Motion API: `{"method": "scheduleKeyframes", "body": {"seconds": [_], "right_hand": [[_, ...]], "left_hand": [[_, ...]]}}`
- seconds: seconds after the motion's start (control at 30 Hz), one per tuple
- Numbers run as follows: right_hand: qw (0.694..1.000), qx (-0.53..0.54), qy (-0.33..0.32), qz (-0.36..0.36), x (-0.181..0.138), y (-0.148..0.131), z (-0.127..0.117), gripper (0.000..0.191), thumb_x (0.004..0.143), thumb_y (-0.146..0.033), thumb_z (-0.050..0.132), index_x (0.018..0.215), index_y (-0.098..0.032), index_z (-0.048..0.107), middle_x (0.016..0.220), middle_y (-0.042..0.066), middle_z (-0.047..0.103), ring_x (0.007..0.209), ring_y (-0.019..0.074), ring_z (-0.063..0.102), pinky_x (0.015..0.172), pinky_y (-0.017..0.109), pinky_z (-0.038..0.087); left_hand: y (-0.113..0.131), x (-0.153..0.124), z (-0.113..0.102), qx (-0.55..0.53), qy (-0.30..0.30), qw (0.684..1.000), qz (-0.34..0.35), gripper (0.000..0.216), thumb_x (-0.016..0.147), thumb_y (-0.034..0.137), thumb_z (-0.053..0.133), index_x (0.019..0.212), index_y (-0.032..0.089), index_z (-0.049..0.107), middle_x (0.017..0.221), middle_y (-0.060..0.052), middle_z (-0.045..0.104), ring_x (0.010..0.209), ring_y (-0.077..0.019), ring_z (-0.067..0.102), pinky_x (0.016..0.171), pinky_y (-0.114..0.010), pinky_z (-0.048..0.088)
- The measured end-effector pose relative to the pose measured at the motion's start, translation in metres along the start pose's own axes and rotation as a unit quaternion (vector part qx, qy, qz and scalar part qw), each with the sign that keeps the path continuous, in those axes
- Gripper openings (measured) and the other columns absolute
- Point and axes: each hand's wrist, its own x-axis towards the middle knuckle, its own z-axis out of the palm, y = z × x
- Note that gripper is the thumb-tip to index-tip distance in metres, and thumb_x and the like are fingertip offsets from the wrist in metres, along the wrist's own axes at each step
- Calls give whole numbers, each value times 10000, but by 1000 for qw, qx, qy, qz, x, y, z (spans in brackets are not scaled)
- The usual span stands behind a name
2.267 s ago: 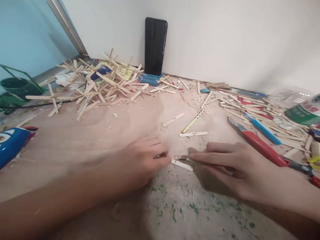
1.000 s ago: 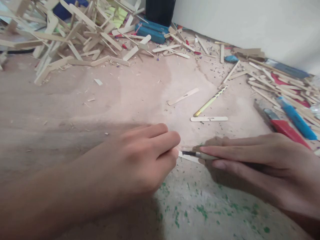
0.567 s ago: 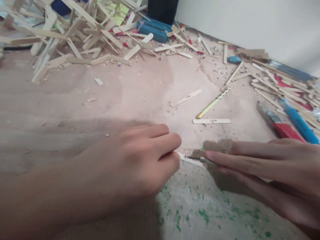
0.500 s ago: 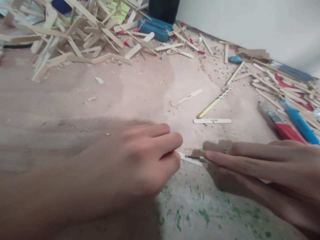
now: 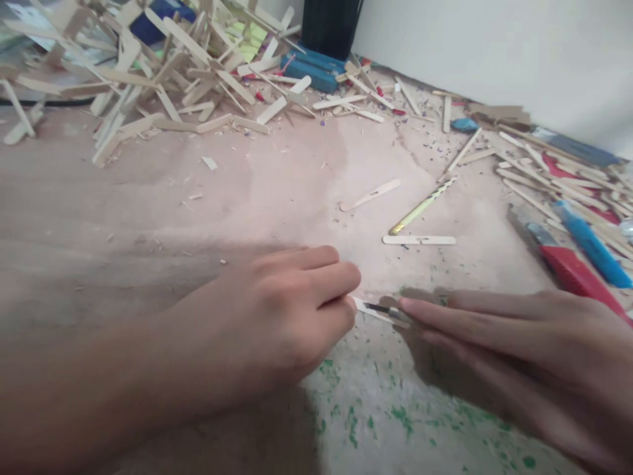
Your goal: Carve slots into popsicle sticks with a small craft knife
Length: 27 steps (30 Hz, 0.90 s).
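Observation:
My left hand point(image 5: 297, 310) is closed over one end of a wooden craft stick point(image 5: 400, 323), pressing it to the tabletop; its fingers hide that end. My right hand point(image 5: 514, 336) grips a slim craft knife point(image 5: 393, 312), of which only the metal front and dark blade show. The blade's tip rests on the stick, just right of my left fingers. Beyond the hands lie two more craft sticks, one flat point(image 5: 435, 240) and one slanted point(image 5: 378, 193), each with a small notch or slit near its middle. A yellow-green patterned pencil point(image 5: 418, 210) touches or nearly touches the flat one.
A tangled pile of joined craft sticks point(image 5: 192, 79) fills the back left. Behind it stand a blue block point(image 5: 316, 69) and a black container point(image 5: 331, 26). At right lie loose sticks point(image 5: 534, 191), a red cutter point(image 5: 568, 264) and a blue pen-like tool point(image 5: 596, 244). Green paint specks mark the table's front.
The view has shifted a little to the left. My right hand and the knife have moved slightly left along the stick. My left hand keeps its hold.

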Motion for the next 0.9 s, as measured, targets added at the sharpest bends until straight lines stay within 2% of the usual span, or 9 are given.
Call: {"method": "scheduleKeyframes", "body": {"seconds": [0.1, 0.23, 0.33, 0.53, 0.67, 0.73, 0.9], "right_hand": [[998, 49, -26, -3, 16, 3, -1, 304, 1231, -289, 593, 1458, -328, 791, 1229, 11, 908, 1099, 205, 905, 769, 221, 726], [998, 52, -36, 13, 12, 6, -1, 454, 1248, -282, 550, 1663, -439, 648, 1233, -7, 872, 1017, 170, 878, 691, 245, 668], [999, 24, -46, 10, 2, 5, -3, 538, 1258, -282, 520, 1767, -455, 546, 1188, -8, 861, 900, 160, 851, 625, 272, 618], [998, -58, 1, -15, -1, 3, -8, 548, 1236, -231, 532, 1741, -432, 596, 1351, 14, 874, 1077, 209, 894, 634, 250, 651], [997, -72, 5, -30, -2, 3, -7, 509, 1229, -243, 553, 1704, -402, 645, 1339, 0, 878, 1016, 190, 897, 609, 240, 632], [995, -94, 0, -31, -3, 3, -7, 491, 1235, -263, 555, 1698, -398, 648, 1344, -12, 875, 989, 167, 892, 594, 224, 613], [984, -166, -20, -62, -5, 2, -10, 577, 1246, -255, 455, 1807, -364, 538, 1233, 24, 871, 868, 161, 859, 554, 271, 568]], "left_hand": [[0, 2, -4, 2, -11, 1000, 9, 497, 1218, 59, 404, 922, 144, 795, 941, -40, 692, 847, -196, 614, 712, -379, 479], [-1, 8, -15, -5, -58, 998, 14, 504, 1200, 32, 388, 1004, 134, 841, 945, -46, 721, 854, -207, 647, 717, -372, 509], [-2, 10, -15, -10, -55, 998, 3, 504, 1195, 35, 401, 961, 150, 833, 935, -45, 711, 847, -214, 632, 703, -376, 496], [-2, 6, -14, -34, -61, 998, -5, 521, 1167, -1, 384, 866, 168, 775, 920, -43, 673, 798, -207, 556, 662, -389, 420], [-1, 9, -21, -36, -95, 995, -17, 494, 1166, -19, 393, 907, 167, 770, 983, -35, 686, 843, -195, 568, 708, -366, 426], [-1, 10, -23, -42, -88, 995, -17, 493, 1158, -25, 402, 879, 166, 761, 967, -34, 683, 828, -192, 563, 701, -371, 412], [-2, 8, -16, -44, -71, 996, -10, 503, 1154, -29, 415, 846, 156, 767, 925, -36, 672, 808, -193, 563, 703, -387, 404]]}}
